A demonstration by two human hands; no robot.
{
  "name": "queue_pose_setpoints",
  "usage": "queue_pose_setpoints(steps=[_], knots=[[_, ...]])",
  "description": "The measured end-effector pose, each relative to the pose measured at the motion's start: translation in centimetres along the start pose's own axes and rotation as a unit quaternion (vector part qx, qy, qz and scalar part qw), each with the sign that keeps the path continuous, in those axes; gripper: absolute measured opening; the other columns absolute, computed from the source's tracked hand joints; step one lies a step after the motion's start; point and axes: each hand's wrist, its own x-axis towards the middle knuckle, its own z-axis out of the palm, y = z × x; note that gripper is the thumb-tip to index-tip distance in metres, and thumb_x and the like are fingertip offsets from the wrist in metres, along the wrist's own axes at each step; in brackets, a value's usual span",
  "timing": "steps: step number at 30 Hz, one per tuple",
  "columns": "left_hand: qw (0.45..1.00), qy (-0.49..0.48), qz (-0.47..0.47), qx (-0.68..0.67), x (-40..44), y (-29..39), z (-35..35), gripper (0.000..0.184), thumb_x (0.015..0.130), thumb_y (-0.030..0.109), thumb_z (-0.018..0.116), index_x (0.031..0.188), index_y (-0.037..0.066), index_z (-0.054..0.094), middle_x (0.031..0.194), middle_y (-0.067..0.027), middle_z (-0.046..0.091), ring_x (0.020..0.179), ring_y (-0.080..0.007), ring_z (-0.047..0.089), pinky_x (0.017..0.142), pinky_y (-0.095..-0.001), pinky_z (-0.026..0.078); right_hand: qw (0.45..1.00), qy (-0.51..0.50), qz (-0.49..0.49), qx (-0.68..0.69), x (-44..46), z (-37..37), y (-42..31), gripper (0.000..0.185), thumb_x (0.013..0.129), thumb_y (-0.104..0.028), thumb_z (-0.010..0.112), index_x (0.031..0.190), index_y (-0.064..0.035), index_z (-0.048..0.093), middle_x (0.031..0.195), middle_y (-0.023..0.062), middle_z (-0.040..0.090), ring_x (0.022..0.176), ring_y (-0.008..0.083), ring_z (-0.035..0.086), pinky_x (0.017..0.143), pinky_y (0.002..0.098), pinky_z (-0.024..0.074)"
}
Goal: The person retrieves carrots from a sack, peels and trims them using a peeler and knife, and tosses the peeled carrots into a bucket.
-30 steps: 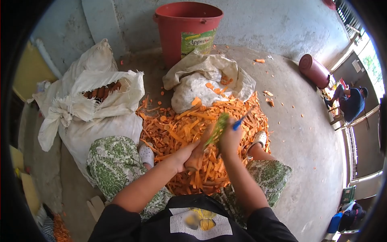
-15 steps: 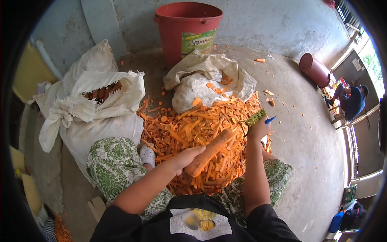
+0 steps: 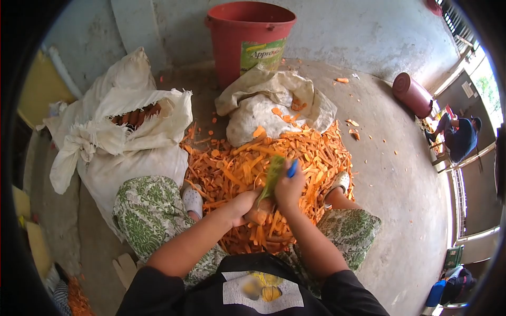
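In the head view, my left hand (image 3: pixel 245 205) is closed around a thick orange carrot (image 3: pixel 258 216), held low over a heap of carrot peelings (image 3: pixel 316 158). My right hand (image 3: pixel 290 188) grips a peeler with a blue end, its green part (image 3: pixel 273 171) blurred by motion. The peeler crosses close over the carrot beside my left fingers. Its working edge and much of the carrot are hidden by the hands and the tool. Peelings and cut carrot ends lie between my feet.
On the left, a torn white sack (image 3: pixel 132 163) shows carrots (image 3: pixel 136 117) inside. A crumpled sack (image 3: pixel 253 118) lies behind the heap, before a red bin (image 3: pixel 226 52). A dark red barrel (image 3: pixel 412 95) lies tipped at right, near a seated person (image 3: pixel 459 137).
My right hand has swung left and back toward my body with the peeler, from the carrot's far side to near its close end. My left hand has shifted slightly right, still holding the carrot.
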Motion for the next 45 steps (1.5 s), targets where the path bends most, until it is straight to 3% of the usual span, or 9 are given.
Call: queue_pose_setpoints(steps=[6, 8, 12, 18, 21, 26, 29, 37, 45], knots=[[0.990, -0.001, -0.083, 0.115, -2.6, 2.0, 1.8, 0.043, 0.092, 0.040, 0.029, 0.107, 0.003, 0.046, 0.085, -0.0104, 0.056, 0.073, -0.0167, 0.059, 0.058, -0.0316, 0.052, 0.960, 0.230, 0.038, -0.158, 9.2, -4.5, 6.3, 0.025, 0.089, -0.022, 0.043, 0.081, -0.0007, 0.054, 0.065, 0.0106, 0.057, 0.057, 0.0198, 0.055, 0.053, 0.0337, 0.0408], [0.992, 0.030, -0.077, 0.090, -2.6, 2.6, 2.6, 0.043, 0.092, 0.040, 0.029, 0.107, 0.003, 0.046, 0.087, -0.0103, 0.056, 0.072, -0.0167, 0.059, 0.057, -0.0318, 0.052, 0.965, 0.232, 0.085, 0.090, 9.5, -4.7, 5.6, 0.027, 0.089, -0.022, 0.042, 0.080, 0.0003, 0.053, 0.064, 0.0077, 0.056, 0.057, 0.0161, 0.054, 0.053, 0.0313, 0.0411], [0.997, 0.066, -0.032, 0.013, -1.8, 2.7, 2.3, 0.041, 0.092, 0.038, 0.030, 0.106, 0.004, 0.047, 0.089, -0.0085, 0.058, 0.074, -0.0157, 0.060, 0.058, -0.0308, 0.052, 0.990, 0.049, 0.042, 0.128, 3.0, -2.2, -1.1, 0.026, 0.089, -0.024, 0.043, 0.078, -0.0028, 0.053, 0.060, 0.0014, 0.049, 0.052, 0.0077, 0.041, 0.048, 0.0252, 0.0331], [0.997, 0.081, -0.006, 0.013, -0.8, 1.8, 2.0, 0.039, 0.092, 0.035, 0.029, 0.100, 0.004, 0.051, 0.084, -0.0063, 0.060, 0.069, -0.0145, 0.060, 0.060, -0.0291, 0.051, 0.998, -0.056, -0.012, -0.017, -1.5, -0.5, -2.5, 0.015, 0.084, -0.015, 0.049, 0.077, -0.0016, 0.048, 0.060, 0.0140, 0.050, 0.051, 0.0220, 0.047, 0.049, 0.0332, 0.0374], [0.991, 0.068, -0.026, 0.115, -1.8, 1.4, 2.8, 0.040, 0.092, 0.036, 0.030, 0.100, 0.002, 0.050, 0.084, -0.0067, 0.059, 0.068, -0.0144, 0.059, 0.061, -0.0288, 0.050, 0.993, 0.085, -0.038, -0.069, 3.1, -0.6, 2.2, 0.013, 0.083, -0.014, 0.048, 0.085, -0.0014, 0.053, 0.069, 0.0190, 0.057, 0.063, 0.0349, 0.056, 0.055, 0.0398, 0.0410], [0.976, 0.062, -0.037, 0.204, -2.5, 1.5, 3.2, 0.043, 0.091, 0.040, 0.033, 0.105, 0.003, 0.050, 0.084, -0.0074, 0.059, 0.070, -0.0128, 0.059, 0.061, -0.0289, 0.047, 0.964, 0.250, -0.011, -0.089, 9.0, -5.2, 4.9, 0.021, 0.088, -0.018, 0.043, 0.087, -0.0015, 0.056, 0.067, 0.0075, 0.060, 0.057, 0.0193, 0.056, 0.052, 0.0332, 0.0430], [0.993, 0.023, -0.054, 0.100, -1.5, 1.9, 2.1, 0.042, 0.091, 0.040, 0.030, 0.098, 0.005, 0.053, 0.073, -0.0043, 0.058, 0.057, -0.0112, 0.057, 0.048, -0.0256, 0.045, 0.973, 0.139, 0.096, 0.154, 6.6, -4.6, 0.7, 0.023, 0.089, -0.019, 0.041, 0.077, -0.0029, 0.053, 0.057, 0.0013, 0.049, 0.050, 0.0096, 0.047, 0.046, 0.0245, 0.0379], [0.997, 0.031, -0.001, 0.077, -1.4, 1.8, 2.1, 0.039, 0.093, 0.037, 0.027, 0.098, 0.007, 0.052, 0.083, -0.0058, 0.060, 0.063, -0.0126, 0.058, 0.056, -0.0248, 0.048, 0.998, -0.036, -0.053, -0.026, -0.8, -1.0, -1.8, 0.009, 0.082, -0.009, 0.051, 0.082, 0.0000, 0.049, 0.060, 0.0144, 0.050, 0.051, 0.0238, 0.049, 0.048, 0.0324, 0.0387], [0.987, 0.041, -0.027, 0.156, -3.3, 2.2, 4.4, 0.040, 0.091, 0.037, 0.034, 0.111, 0.004, 0.047, 0.088, -0.0065, 0.058, 0.070, -0.0107, 0.058, 0.058, -0.0260, 0.050, 0.962, 0.261, 0.072, 0.031, 10.5, -6.9, 5.9, 0.028, 0.089, -0.022, 0.042, 0.084, 0.0023, 0.054, 0.066, 0.0092, 0.057, 0.054, 0.0192, 0.052, 0.050, 0.0320, 0.0397]])
